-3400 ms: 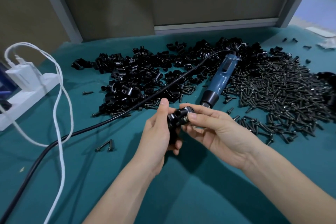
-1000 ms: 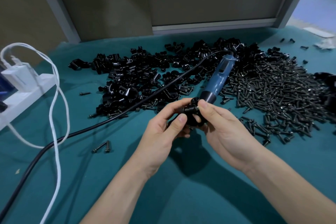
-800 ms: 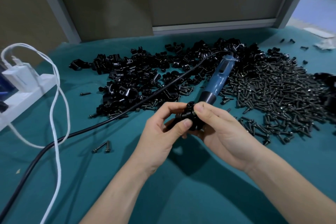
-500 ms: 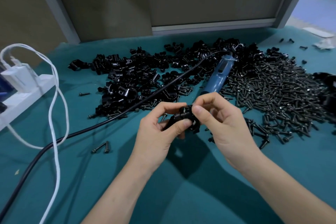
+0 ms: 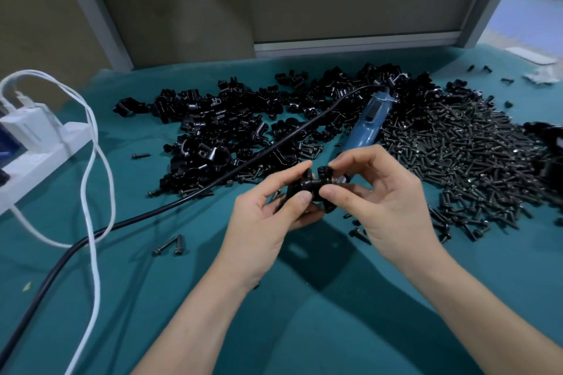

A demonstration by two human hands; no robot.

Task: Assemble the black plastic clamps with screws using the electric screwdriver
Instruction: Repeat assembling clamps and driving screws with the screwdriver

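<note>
- black plastic clamp [image 5: 313,189]: held up over the teal cloth [image 5: 304,329] near centre, pinched from both sides, just in front of the screwdriver's nose.
- far left, a white power strip [image 5: 33,161] with a white cable [image 5: 97,179] looping off it. the black cord [image 5: 182,201] crosses that loop, so a tug on the tool could snag there.
- two loose screws [image 5: 170,245] lie apart on the cloth, where a forearm could easily brush them away.
- pile of clamps [image 5: 228,128] sits behind the left hand with the cord running over it. dragging the cord may scatter parts.
- left hand [image 5: 268,222]: thumb and fingers curled round the clamp's left half, gripping it.
- right hand [image 5: 387,210]: thumb and forefinger pinch the clamp's right end. if a screw goes in crooked or the halves slip, it may cross-thread or drop.
- electric screwdriver [image 5: 368,128] lies unheld between the piles, its tip hidden behind the right hand.
- pile of screws [image 5: 472,155] spreads to the right. beyond it a dark, blurred object is cut off by the frame edge.
- hard to make out: whether a screw is seated in the clamp, and how its halves meet. the fingers cover the joint, and everything is black on black.
</note>
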